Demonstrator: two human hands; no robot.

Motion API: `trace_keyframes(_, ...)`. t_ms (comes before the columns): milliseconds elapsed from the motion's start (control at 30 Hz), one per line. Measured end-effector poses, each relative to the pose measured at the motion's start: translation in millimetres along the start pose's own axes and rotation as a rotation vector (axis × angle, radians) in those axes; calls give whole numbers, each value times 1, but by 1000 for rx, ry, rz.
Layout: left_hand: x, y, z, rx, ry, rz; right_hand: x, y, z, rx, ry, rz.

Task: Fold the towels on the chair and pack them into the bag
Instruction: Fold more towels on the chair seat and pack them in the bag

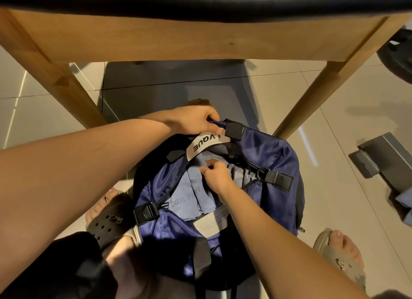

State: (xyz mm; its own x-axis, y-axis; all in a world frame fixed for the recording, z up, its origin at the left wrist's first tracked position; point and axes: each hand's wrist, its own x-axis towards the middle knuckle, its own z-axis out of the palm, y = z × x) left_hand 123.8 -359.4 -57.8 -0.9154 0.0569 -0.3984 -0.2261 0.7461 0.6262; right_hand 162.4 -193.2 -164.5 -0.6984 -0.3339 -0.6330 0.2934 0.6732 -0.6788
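Your left hand (196, 120) grips the rim of the navy satin bag (267, 156); your right hand (217, 176) seemingly pinches the pale-blue towel (189, 193) inside.

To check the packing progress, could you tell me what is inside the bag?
A folded blue towel lies in the open bag; the right hand pinches its top. Anything beneath the towel is hidden.

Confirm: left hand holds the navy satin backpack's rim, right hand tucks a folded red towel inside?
No: head view shows a light blue folded towel, not red. The left hand holds the navy satin backpack by its rim, the right hand tucks the towel inside.
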Motion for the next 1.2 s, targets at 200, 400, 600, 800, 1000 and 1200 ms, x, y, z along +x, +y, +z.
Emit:
trace_keyframes(200,-1,-4,0,-7,-11,-46,-25,20,-6,-185,39,1)
trace_keyframes(400,-5,-3,4,118,67,-4,-36,22,-8,-174,25,-69)
trace_keyframes(600,-8,-5,11,156,129,18,-36,30,-11,-299,-54,-25)
trace_keyframes(800,-14,-7,13,200,164,25,-36,31,-12,-273,-58,-66)
trace_keyframes(1000,-32,1,12,256,211,13,-51,31,-25,-243,-189,-59)
trace_keyframes(1200,-40,53,3,533,155,-171,-66,5,-70,-111,-219,-46)
